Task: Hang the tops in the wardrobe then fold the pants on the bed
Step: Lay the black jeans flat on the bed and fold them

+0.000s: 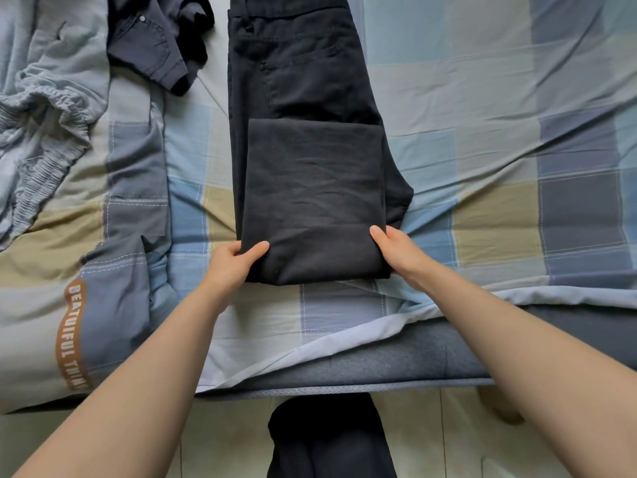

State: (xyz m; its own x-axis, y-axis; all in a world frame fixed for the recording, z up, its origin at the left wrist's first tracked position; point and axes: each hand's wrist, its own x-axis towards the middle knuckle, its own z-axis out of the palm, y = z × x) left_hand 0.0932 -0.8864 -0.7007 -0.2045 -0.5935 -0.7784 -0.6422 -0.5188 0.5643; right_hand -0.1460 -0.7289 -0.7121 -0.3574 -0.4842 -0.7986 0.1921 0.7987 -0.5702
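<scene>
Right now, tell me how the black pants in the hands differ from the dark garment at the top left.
The black pants lie flat and smooth, partly folded; the dark garment is crumpled in a heap. The left hand and right hand grip the pants' folded edge; nothing touches the garment. Both are dark and lie on the plaid bedsheet.

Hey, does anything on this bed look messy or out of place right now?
Yes. A dark garment lies crumpled at the bed's far left, not folded. The checked sheet has slipped at the near edge, baring the grey mattress.
</scene>
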